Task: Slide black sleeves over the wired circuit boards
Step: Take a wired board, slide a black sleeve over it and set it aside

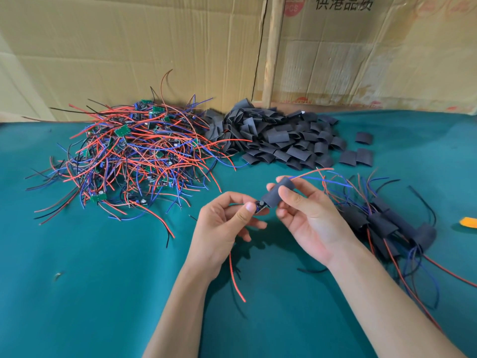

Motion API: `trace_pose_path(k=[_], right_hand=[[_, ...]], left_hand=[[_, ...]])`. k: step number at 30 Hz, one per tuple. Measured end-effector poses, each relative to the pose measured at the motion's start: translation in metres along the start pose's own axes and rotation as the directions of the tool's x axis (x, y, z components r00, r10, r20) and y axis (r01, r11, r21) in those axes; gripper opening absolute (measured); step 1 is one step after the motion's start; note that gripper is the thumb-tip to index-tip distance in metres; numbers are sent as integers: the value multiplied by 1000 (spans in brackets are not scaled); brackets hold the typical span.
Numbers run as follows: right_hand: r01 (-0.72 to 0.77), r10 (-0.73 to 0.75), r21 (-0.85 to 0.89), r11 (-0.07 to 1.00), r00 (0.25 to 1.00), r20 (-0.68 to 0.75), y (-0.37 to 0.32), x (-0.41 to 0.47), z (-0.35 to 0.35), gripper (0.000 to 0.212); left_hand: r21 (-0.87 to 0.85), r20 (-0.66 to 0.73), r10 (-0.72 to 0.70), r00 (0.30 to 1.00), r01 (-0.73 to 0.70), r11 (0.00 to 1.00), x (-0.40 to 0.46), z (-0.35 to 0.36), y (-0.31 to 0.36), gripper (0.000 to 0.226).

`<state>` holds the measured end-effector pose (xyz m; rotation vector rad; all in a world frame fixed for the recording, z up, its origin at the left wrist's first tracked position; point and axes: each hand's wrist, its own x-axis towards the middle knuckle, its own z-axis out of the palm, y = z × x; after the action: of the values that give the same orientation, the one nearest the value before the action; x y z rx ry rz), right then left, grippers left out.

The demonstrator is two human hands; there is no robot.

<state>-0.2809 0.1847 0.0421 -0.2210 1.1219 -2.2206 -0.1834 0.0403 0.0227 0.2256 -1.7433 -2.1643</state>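
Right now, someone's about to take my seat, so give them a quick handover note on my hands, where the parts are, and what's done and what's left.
Left hand pinches the exposed end of a circuit board.
Right hand grips the black sleeve, which sits only partway on; wires stick out of its far end.
Done: sleeved boards lie by the right forearm.
Left: push this sleeve fully over, then work through the bare wired boards at back left, using the sleeve pile at back centre of the green table.

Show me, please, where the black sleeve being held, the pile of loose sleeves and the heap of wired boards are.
held black sleeve (277,193): head view, middle of its side.
pile of loose sleeves (276,136): head view, centre of pile.
heap of wired boards (129,153): head view, middle of tangle.
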Motion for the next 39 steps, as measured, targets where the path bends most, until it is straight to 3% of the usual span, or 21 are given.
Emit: trace_pose_path(k=[6, 10, 13, 19, 23, 26, 30, 36, 39], right_hand=[[71, -77, -68, 995, 993, -86, 2, 1, 3, 42], [39, -42, -32, 999, 997, -70, 4, -1, 7, 41], [24, -24, -7, 1000, 997, -71, 6, -1, 9, 39], [33, -38, -66, 997, 995, -87, 6, -2, 10, 38], [36, -46, -115, 993, 995, -83, 9, -2, 11, 46], [28, -34, -81, 996, 996, -77, 10, -1, 11, 39], [-7, 3, -87, 996, 999, -43, 12, 0, 9, 33], [-71, 63, -175, 982, 997, -54, 11, 0, 9, 39], [-74, 52, -317, 946, 996, -77, 12, 0, 11, 25]], left_hand=[[23, -47, 18, 999, -17, 1000, 2, 1, -3, 18], [50, -87, 63, 994, -59, 997, 3, 0, -5, 6], [99, -126, 94, 988, -82, 992, 4, -1, -6, 14], [92, -135, 85, 987, -73, 993, 4, -2, -8, 6], [25, -157, 72, 985, -68, 997, 4, -1, -6, 18], [2, -149, 60, 987, -60, 998, 4, -2, -7, 6], [25, -169, 52, 984, -48, 999, 5, -1, -9, 11], [241, -164, 78, 983, -36, 970, 6, 2, -17, 18], [317, -176, 107, 979, -46, 947, 6, 3, -18, 14]])
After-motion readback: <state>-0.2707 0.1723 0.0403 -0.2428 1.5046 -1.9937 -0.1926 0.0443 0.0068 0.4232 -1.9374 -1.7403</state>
